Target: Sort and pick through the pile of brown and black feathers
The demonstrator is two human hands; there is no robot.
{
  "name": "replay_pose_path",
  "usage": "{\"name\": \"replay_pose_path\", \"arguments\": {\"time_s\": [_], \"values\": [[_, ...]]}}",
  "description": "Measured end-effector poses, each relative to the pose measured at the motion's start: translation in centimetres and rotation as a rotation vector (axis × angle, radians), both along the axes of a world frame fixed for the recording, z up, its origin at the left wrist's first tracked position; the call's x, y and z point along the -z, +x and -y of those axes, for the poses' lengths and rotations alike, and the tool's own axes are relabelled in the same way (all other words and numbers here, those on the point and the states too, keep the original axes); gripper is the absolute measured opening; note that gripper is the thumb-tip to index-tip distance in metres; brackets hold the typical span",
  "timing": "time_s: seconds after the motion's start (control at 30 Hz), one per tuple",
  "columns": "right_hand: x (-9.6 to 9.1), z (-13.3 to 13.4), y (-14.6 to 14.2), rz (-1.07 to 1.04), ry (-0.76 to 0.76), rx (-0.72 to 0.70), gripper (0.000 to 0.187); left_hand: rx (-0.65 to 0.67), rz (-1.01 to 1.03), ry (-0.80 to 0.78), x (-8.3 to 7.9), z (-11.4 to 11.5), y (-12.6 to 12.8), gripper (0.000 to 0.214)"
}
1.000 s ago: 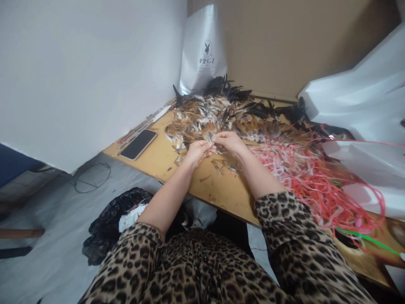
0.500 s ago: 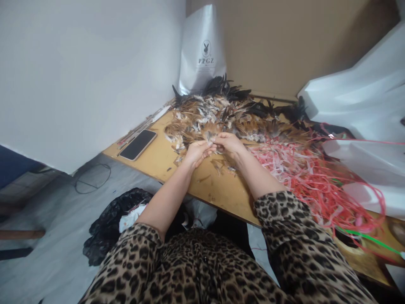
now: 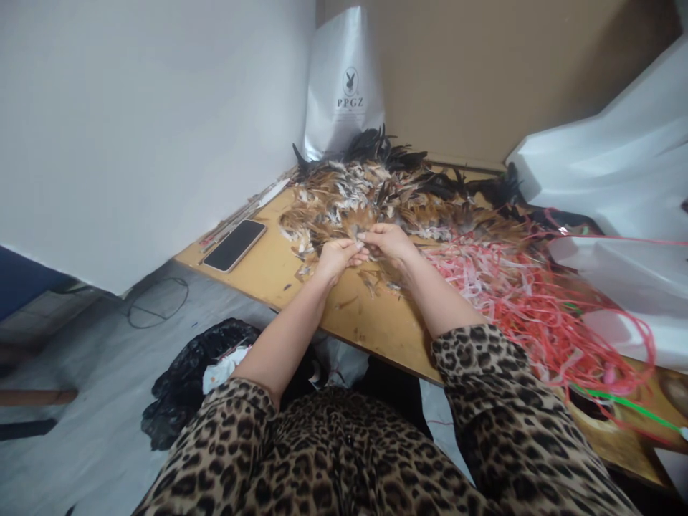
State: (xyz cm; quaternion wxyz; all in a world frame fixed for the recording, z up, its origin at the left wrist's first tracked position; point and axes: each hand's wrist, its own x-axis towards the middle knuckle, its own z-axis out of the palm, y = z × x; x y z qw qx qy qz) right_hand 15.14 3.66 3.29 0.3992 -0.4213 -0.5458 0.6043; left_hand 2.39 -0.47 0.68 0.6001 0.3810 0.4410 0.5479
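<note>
My left hand (image 3: 337, 258) and my right hand (image 3: 391, 242) meet over the near edge of a feather pile (image 3: 370, 183). Both are closed, thumbs and fingers pinching at the base of a small fan of brown feathers (image 3: 355, 218). The fan spreads away from me, and the fingers hide its lower ends. Brown, cream and black feathers make up the pile behind. Loose feather bits (image 3: 376, 281) lie on the wooden table (image 3: 301, 301) below my hands. To the right of my right hand is a tangle of red and pink strips (image 3: 516, 301).
A dark-screened phone (image 3: 235, 246) lies on the table's left side. A white printed bag (image 3: 344, 93) stands at the back corner. White plastic sheeting (image 3: 607, 158) rises on the right, near a green strip (image 3: 634, 407). A black plastic bag (image 3: 188, 380) sits on the floor at left.
The fingertips of my right hand have shifted slightly left, closer to my left thumb. Both hands otherwise stay in the same place with the feathers.
</note>
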Motion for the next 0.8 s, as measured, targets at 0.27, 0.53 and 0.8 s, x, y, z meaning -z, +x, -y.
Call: {"name": "replay_pose_path", "arguments": {"time_s": [0.27,0.53,0.8], "values": [[-1.0,0.5,0.3,0.272,0.378,-0.157,0.032,-0.027,0.179,-0.023,-0.3,-0.2,-0.8,0.010],[-2.0,1.9,0.0,0.928,0.965,-0.033,0.018,0.026,0.259,-0.015,-0.1,-0.4,-1.1,0.010],[-1.7,1.8,0.0,0.959,0.949,-0.013,0.021,0.022,0.261,-0.033,-0.2,-0.2,-1.0,0.013]]}}
